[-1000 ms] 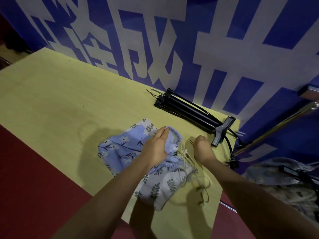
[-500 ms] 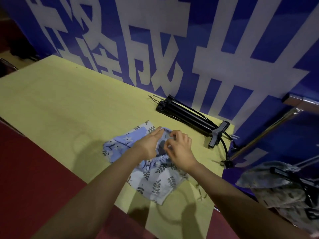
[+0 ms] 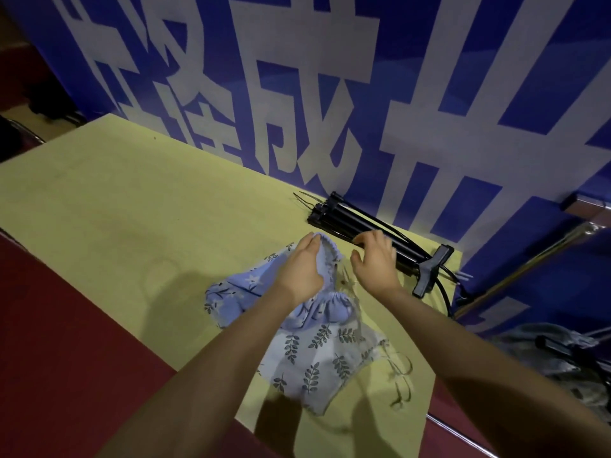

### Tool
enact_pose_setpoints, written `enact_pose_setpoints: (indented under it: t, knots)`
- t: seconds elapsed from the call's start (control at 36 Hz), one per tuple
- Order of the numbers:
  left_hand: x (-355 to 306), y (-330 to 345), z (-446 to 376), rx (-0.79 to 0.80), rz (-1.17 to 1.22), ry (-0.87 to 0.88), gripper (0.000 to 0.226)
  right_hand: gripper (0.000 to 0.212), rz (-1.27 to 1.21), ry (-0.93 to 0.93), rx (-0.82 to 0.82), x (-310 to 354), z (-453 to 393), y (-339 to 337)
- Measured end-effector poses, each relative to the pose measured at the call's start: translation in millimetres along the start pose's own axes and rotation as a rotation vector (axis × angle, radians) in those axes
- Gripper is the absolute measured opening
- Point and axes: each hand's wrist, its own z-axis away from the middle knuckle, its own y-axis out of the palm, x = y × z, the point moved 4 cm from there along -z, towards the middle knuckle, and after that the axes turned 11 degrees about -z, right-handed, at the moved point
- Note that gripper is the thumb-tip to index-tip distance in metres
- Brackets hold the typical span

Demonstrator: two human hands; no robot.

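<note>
Left hand point(image 3: 302, 271): fingers curled over the gathered elastic waistband point(image 3: 330, 252) of floral shorts point(image 3: 317, 355), gripping it. Right hand point(image 3: 375, 262): fingers spread and loose, holding nothing, just beside the waistband. Shorts pale blue-lilac with a dark leaf and flower print, crumpled, thin drawstring point(image 3: 401, 378) trailing off to the right. Lying near the front edge of a yellow-green table point(image 3: 115, 209). Black folded stand point(image 3: 357, 223) behind. Blue banner point(image 3: 330, 94), big white Chinese characters, "成" readable, the others cropped.
</note>
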Motion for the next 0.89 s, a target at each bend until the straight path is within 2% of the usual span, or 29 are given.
enact_pose_setpoints:
  t: [0.17, 0.36, 0.56, 0.61, 0.72, 0.89]
  knots:
    - [-12.7, -11.6, -27.7, -0.085, -0.065, -0.051, 0.065, 0.047, 0.245, 0.214, 0.1, -43.7, -35.2, -10.0]
    - [-20.7, 0.0, -59.4, -0.006, -0.042, -0.109, 0.065, 0.055, 0.433, 0.248, 0.318, -86.8, -55.7, 0.4]
    - [-14.4, 12.0, -71.6, -0.029, -0.033, -0.127, 0.064, 0.041, 0.602, 0.082, 0.259, -90.7, -73.2, 10.8]
    - [-10.8, 13.3, -73.9, -0.035, -0.04, -0.134, 0.064, 0.046, 0.617, 0.076, 0.277, -89.9, -78.5, 10.4]
    - [-5.4, 14.4, -76.4, -0.047, -0.035, -0.141, 0.063, 0.059, 0.52, 0.166, 0.326, -90.7, -81.0, 8.3]
    - [-3.3, 11.9, -71.4, -0.056, -0.039, -0.153, 0.064, 0.053, 0.432, 0.099, 0.241, -77.4, -76.2, -7.7]
